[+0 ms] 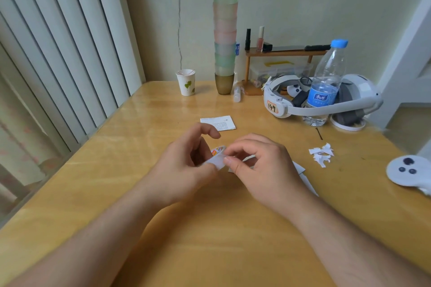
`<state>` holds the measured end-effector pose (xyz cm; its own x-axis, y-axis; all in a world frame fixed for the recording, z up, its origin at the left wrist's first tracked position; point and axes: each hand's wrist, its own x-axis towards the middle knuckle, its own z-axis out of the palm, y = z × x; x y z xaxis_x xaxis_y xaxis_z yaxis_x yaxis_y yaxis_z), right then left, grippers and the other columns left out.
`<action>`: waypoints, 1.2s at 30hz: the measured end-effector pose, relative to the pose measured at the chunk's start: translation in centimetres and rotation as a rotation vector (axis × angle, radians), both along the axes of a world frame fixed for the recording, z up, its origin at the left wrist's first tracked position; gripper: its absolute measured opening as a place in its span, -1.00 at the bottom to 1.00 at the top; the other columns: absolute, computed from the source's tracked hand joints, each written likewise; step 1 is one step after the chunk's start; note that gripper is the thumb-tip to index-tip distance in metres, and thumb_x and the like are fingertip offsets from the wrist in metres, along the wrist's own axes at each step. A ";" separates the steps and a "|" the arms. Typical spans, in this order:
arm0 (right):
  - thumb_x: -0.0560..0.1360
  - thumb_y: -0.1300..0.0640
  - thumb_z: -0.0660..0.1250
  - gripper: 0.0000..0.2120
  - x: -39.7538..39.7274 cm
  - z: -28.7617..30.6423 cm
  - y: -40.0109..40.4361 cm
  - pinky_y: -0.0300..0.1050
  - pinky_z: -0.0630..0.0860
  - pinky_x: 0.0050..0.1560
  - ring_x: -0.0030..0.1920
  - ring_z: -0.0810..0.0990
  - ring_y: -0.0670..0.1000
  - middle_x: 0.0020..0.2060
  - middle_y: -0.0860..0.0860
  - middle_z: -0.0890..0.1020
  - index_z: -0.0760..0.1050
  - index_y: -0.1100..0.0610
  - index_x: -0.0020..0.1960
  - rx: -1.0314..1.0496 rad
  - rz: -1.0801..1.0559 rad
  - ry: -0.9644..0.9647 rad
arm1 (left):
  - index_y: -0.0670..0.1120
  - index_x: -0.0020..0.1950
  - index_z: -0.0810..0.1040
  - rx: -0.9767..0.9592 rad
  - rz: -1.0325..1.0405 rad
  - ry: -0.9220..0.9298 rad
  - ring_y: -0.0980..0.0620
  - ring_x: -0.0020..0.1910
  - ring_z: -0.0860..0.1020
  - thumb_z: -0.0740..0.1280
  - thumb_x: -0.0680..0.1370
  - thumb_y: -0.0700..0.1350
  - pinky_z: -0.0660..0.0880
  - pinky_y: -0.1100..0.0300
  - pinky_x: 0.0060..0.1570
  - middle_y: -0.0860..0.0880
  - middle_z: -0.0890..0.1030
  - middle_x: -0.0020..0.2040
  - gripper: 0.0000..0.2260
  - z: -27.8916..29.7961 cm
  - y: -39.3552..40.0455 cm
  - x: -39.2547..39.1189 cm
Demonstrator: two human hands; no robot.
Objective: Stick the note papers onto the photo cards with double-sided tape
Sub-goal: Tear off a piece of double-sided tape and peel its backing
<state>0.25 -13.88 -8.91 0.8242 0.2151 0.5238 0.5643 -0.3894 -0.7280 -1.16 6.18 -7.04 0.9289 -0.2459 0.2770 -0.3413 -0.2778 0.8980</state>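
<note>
Centrally, both hands meet above the table (98, 170): left hand (186, 165) grips the double-sided tape roll (218, 150) steady while right hand (258, 165) pinches its white free end, presumably to peel. A note paper (219, 122) waits at twelve o'clock; peeled scraps (321, 154) lie at three o'clock.

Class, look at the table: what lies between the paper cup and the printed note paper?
Only bare tabletop between paper cup and note paper, per the head view.
</note>
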 end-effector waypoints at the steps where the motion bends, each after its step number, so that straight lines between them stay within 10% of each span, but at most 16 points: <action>1: 0.51 0.24 0.51 -0.86 0.0 0.1 0.0 0.00 0.63 -0.14 -0.12 0.67 -0.02 -0.09 -0.16 0.65 0.70 0.00 -0.07 -0.001 0.008 -0.005 | 0.13 0.18 0.52 -0.010 0.010 -0.006 0.06 -0.34 0.42 0.49 0.48 -0.12 0.41 0.23 -0.32 0.00 0.50 -0.28 -0.67 0.0 0.0 -0.1; 7: 0.53 0.20 0.50 -0.89 -0.7 0.7 0.3 -0.17 0.57 -0.19 -0.15 0.63 0.00 -0.18 -0.16 0.62 0.67 -0.01 -0.09 -0.024 0.018 -0.041 | 0.00 -0.15 0.62 -0.030 0.076 -0.021 0.05 -0.40 0.43 0.47 0.43 -0.06 0.43 0.20 -0.37 0.04 0.52 -0.42 -0.93 0.4 -0.5 -0.2; 17: 0.48 0.14 0.56 -0.65 -1.0 0.9 0.6 -0.17 0.65 -0.13 -0.13 0.69 -0.10 -0.05 -0.18 0.67 0.61 -0.10 0.21 0.064 -0.049 0.077 | -0.01 -0.17 0.60 0.042 0.078 -0.078 0.05 -0.37 0.43 0.45 0.44 0.08 0.41 0.20 -0.34 0.06 0.52 -0.39 -0.82 0.1 -0.1 0.0; 30: 0.49 0.18 0.47 -0.95 -0.3 0.5 0.1 0.00 0.58 -0.27 -0.25 0.62 -0.03 -0.17 -0.11 0.64 0.68 0.08 -0.15 -0.159 0.023 -0.259 | -0.07 -0.14 0.67 0.277 0.028 -0.160 0.17 -0.40 0.41 0.46 0.58 -0.23 0.34 0.40 -0.31 0.00 0.64 -0.30 -0.87 0.9 0.4 -0.2; 36: 0.55 0.15 0.39 -0.92 -0.4 0.7 0.3 0.06 0.53 -0.25 -0.23 0.58 0.07 -0.13 -0.12 0.58 0.61 0.07 -0.12 -0.161 0.064 -0.230 | 0.00 -0.13 0.59 0.237 0.005 -0.166 -0.02 -0.30 0.51 0.36 0.56 -0.06 0.47 0.11 -0.28 -0.03 0.62 -0.25 -0.92 0.4 0.4 0.1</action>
